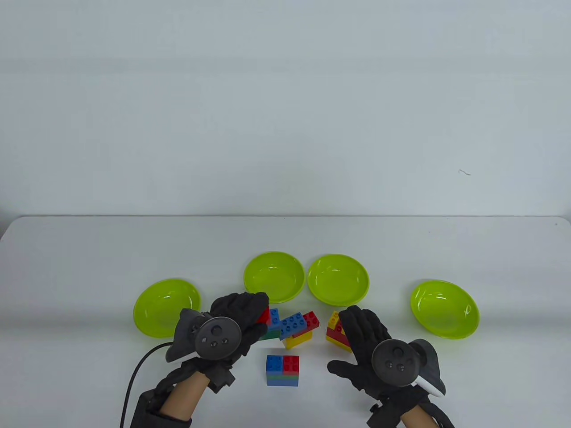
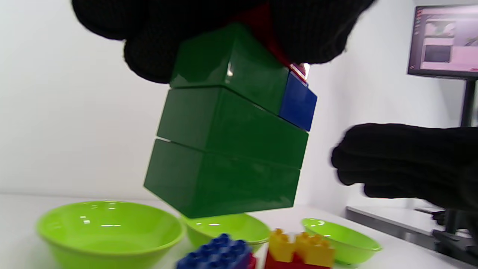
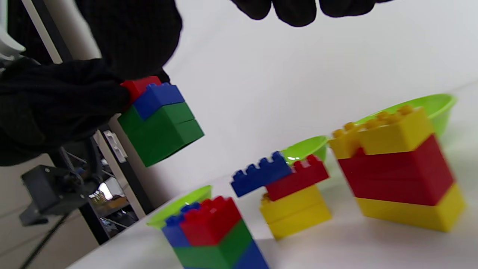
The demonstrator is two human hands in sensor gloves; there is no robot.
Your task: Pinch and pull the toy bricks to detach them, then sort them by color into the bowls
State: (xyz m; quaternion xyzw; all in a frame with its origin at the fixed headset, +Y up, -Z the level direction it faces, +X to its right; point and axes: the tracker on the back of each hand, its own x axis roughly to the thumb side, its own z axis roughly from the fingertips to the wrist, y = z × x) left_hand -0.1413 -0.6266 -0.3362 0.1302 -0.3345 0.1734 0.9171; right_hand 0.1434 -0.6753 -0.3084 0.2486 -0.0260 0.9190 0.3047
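Note:
My left hand (image 1: 250, 314) grips a lifted stack (image 1: 267, 322) with a red and a blue brick on top and green bricks below; in the left wrist view this stack (image 2: 227, 149) hangs from my fingers above the table. Its red and blue top (image 3: 153, 95) shows in the right wrist view. My right hand (image 1: 359, 327) is spread flat, hovering over a yellow-red-yellow stack (image 1: 335, 332) (image 3: 399, 172) without touching it. A blue-red-yellow stack (image 1: 298, 329) (image 3: 289, 190) stands in the middle. A blue-red-green stack (image 1: 282, 370) (image 3: 213, 231) stands nearest to me.
Four lime-green bowls lie in an arc behind the bricks: far left bowl (image 1: 166, 306), middle left bowl (image 1: 274, 276), middle right bowl (image 1: 338, 279), far right bowl (image 1: 444, 308). All look empty. A black cable (image 1: 134, 374) runs from my left wrist.

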